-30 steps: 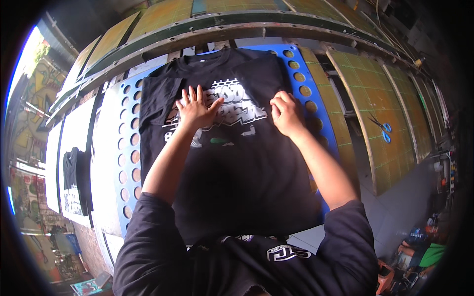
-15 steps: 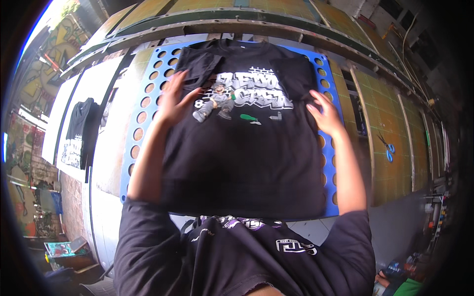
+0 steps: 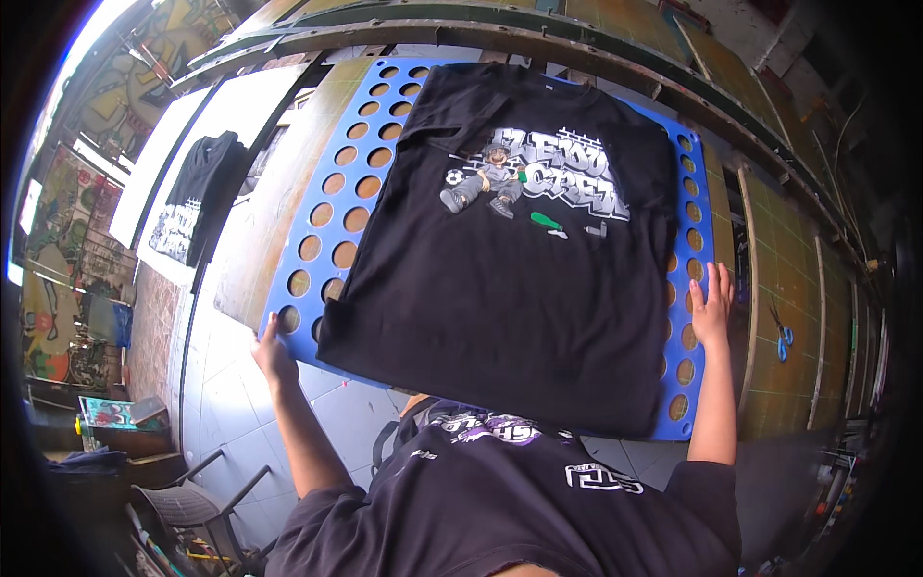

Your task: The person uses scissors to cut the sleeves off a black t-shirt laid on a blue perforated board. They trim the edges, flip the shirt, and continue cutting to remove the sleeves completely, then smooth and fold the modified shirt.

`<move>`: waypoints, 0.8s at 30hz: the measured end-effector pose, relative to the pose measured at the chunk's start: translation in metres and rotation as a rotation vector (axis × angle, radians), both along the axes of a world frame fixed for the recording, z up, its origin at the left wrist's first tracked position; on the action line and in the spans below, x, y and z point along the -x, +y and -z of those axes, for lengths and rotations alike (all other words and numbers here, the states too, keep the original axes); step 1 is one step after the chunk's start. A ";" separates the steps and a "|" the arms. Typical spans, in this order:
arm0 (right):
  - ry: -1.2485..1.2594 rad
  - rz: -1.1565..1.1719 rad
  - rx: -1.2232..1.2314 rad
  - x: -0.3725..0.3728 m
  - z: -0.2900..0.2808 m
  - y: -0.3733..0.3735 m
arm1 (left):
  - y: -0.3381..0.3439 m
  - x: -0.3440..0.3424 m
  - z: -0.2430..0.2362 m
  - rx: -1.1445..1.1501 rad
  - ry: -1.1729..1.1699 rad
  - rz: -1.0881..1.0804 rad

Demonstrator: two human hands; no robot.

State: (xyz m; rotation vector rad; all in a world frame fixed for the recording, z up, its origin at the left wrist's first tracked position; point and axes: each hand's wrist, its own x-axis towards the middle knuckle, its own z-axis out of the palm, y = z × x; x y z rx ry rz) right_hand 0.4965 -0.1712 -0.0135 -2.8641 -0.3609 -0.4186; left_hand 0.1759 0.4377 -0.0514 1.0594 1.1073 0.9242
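- Long green-topped work table (image 3: 798,288) with metal rails, carrying the whole set-up; unchanged across the last second.
- Blue perforated plastic folding board (image 3: 332,216), flat on the table, rows of round holes down both side flaps. More of both flaps now exposed than a second ago.
- Black short-sleeved cotton T-shirt with grey-white cartoon print (image 3: 510,288), spread face up on the board's centre panel, collar away from the wearer, hem hanging just over the near edge. Lying flatter and squarer than before; smoothing judged finished.
- Left hand (image 3: 272,354), moved off the printed chest to the near left corner of the board, fingers curled around the flap edge from beneath.
- Right hand (image 3: 712,310), likewise moved off the fabric to the right flap, fingers extended and slightly spread, palm flat against the outer edge.
- Shift from cloth to flaps judged as smoothing giving way to folding with the board.
- Second black printed garment (image 3: 197,197), well apart at far left, on a white surface.
- Small blue-handled scissors (image 3: 783,337), on the table right of the board, untouched.
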 end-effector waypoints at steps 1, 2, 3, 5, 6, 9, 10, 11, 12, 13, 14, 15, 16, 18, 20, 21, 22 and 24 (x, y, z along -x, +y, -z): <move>0.005 0.002 0.003 0.001 -0.002 0.001 | 0.000 0.000 0.001 0.116 -0.131 -0.002; 0.011 0.004 0.006 0.001 -0.003 0.004 | 0.000 0.001 0.001 0.105 -0.130 -0.012; 0.012 0.009 0.009 0.001 -0.006 0.005 | 0.000 0.001 0.002 0.094 -0.132 -0.019; -0.025 -0.011 0.005 -0.001 0.002 0.001 | -0.005 0.000 0.005 0.073 -0.141 -0.054; -0.047 -0.027 0.002 -0.003 0.002 0.003 | -0.009 -0.001 0.008 0.061 -0.150 -0.088; -0.018 0.011 -0.003 0.002 0.000 0.005 | -0.024 -0.004 0.009 0.047 -0.131 -0.139; -0.016 0.015 -0.009 0.003 0.000 0.004 | -0.027 -0.006 0.010 0.010 -0.144 -0.163; -0.046 0.001 -0.026 0.001 0.002 0.003 | -0.028 -0.008 0.014 -0.025 -0.158 -0.187; -0.050 -0.007 -0.018 0.001 0.000 0.004 | -0.030 -0.009 0.016 -0.062 -0.169 -0.209; -0.055 -0.015 -0.011 0.002 -0.003 0.006 | -0.030 -0.009 0.015 -0.100 -0.140 -0.228; -0.060 -0.024 -0.003 0.002 -0.005 0.005 | -0.032 -0.006 0.015 -0.107 -0.118 -0.256; -0.107 -0.033 0.002 0.000 -0.003 0.006 | -0.042 -0.013 -0.002 -0.116 -0.106 -0.284; -0.096 -0.022 -0.009 0.000 -0.004 0.005 | -0.047 -0.018 -0.012 -0.126 -0.095 -0.314; -0.071 0.000 -0.027 0.002 -0.006 0.004 | -0.046 -0.020 -0.014 -0.212 -0.215 -0.306; -0.064 0.011 -0.008 0.004 -0.005 0.001 | -0.055 -0.023 -0.035 -0.314 -0.352 -0.250; -0.059 0.015 -0.011 0.005 -0.006 0.001 | -0.058 -0.024 -0.045 -0.262 -0.434 -0.196; -0.054 0.020 -0.015 0.006 -0.008 0.002 | -0.053 -0.020 -0.046 -0.216 -0.528 -0.104; -0.054 0.023 -0.031 0.006 -0.009 0.003 | -0.060 -0.017 -0.065 -0.112 -0.680 0.073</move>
